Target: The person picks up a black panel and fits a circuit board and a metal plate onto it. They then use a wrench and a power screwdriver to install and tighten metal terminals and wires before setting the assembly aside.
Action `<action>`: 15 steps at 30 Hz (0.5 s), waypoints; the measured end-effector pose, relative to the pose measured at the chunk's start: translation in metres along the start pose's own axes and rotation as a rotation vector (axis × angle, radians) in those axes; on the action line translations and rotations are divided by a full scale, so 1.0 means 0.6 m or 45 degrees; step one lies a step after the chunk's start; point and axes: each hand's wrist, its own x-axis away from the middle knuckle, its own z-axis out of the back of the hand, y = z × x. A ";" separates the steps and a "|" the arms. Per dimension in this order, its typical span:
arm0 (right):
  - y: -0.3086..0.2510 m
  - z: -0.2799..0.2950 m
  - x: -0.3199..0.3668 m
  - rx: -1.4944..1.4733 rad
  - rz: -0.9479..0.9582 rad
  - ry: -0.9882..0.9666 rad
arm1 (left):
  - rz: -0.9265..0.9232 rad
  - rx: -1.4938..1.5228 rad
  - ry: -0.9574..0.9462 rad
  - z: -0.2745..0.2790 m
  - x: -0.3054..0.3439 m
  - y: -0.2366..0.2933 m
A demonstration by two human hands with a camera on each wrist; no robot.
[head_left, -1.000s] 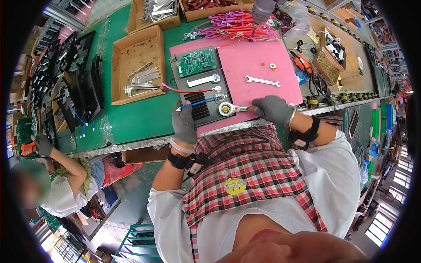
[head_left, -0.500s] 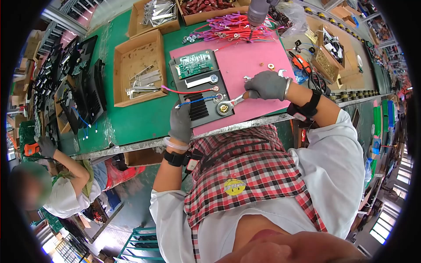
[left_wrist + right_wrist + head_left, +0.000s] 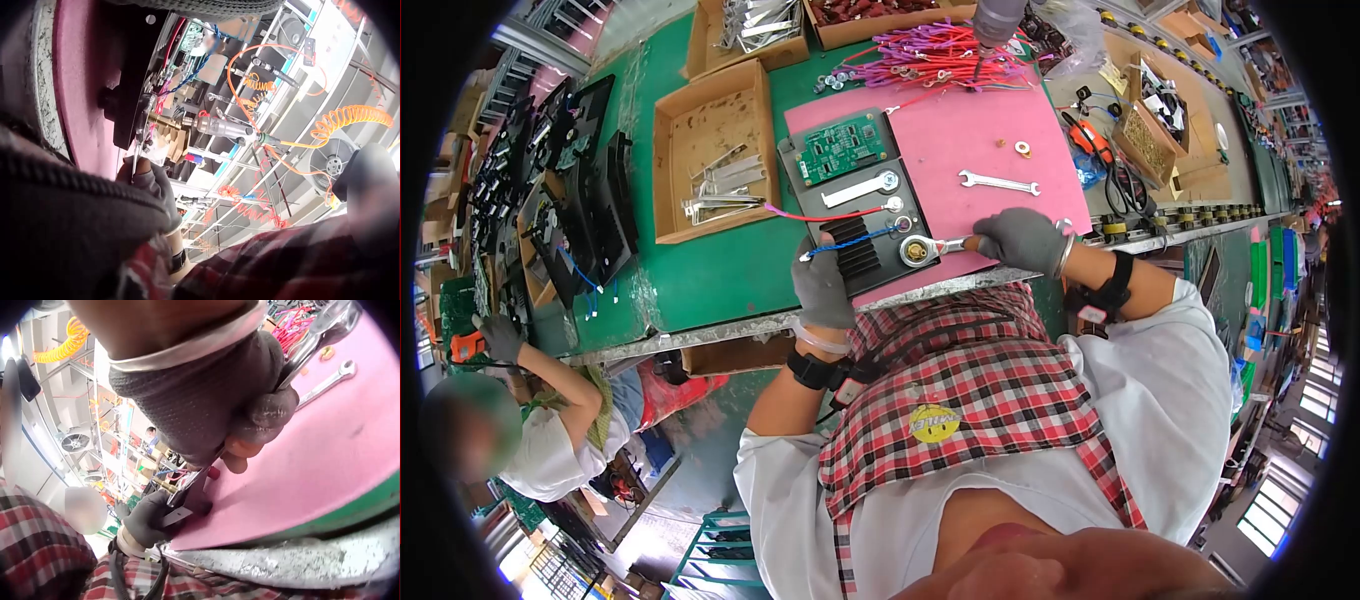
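A ratchet ring wrench has its round head over a brass bolt at the near right corner of a black plate. My right hand, in a grey glove, grips the handle; its far end sticks out past the fist. My left hand, gloved too, holds the plate's near left edge, its thumb on top beside black fins. A blue wire crosses that thumb. Farther up the plate are a red wire, a metal strip and a green circuit board.
An open-end wrench and a brass washer lie on the pink mat. Red and purple wires heap behind, below a hanging power driver. A cardboard box of metal strips stands left. Another person works at far left.
My right hand swung the wrench handle away from me over the open-end wrench, then back toward the table's near edge. My left hand stayed on the plate.
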 end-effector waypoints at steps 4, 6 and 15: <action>-0.008 -0.043 0.023 -0.113 -0.078 0.125 | -0.013 -0.054 -0.096 0.012 -0.005 -0.007; -0.011 -0.043 0.025 -0.125 -0.064 0.148 | -0.038 -0.057 -0.039 0.011 -0.007 -0.008; 0.011 0.041 0.067 -0.348 0.016 0.635 | 0.004 -0.128 -0.184 0.032 0.002 -0.017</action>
